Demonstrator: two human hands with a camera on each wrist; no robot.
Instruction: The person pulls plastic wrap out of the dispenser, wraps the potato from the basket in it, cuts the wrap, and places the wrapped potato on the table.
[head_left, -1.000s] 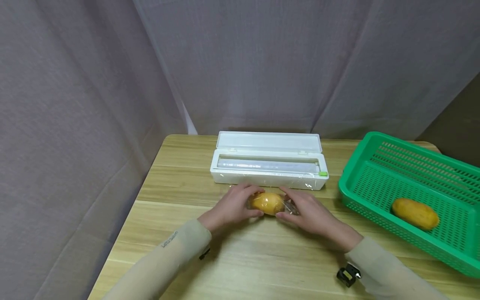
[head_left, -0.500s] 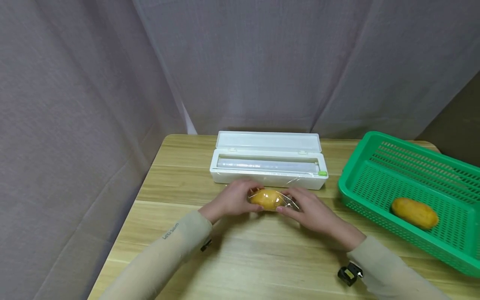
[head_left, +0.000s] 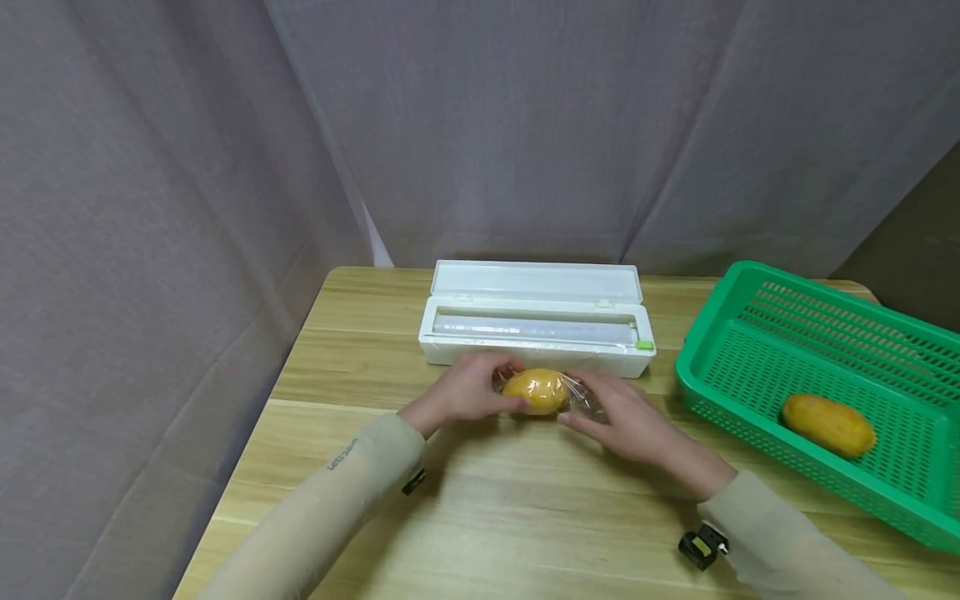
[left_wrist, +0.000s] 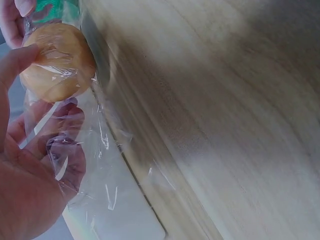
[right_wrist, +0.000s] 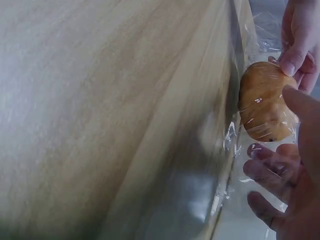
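Your yellow fruit (head_left: 538, 392) sits wrapped in clear film (head_left: 585, 402) near the middle of the table's (head_left: 487, 517) far edge, just in front of the white box (head_left: 600, 363). Your left hand (head_left: 472, 393) grips its left end, and your right (head_left: 624, 419) has fingers curled round the film at the other. Box lid's (head_left: 536, 283) up, roll (head_left: 532, 327) inside. Toward the far right corner, your green basket (head_left: 750, 430) holds a second fruit (head_left: 828, 425).
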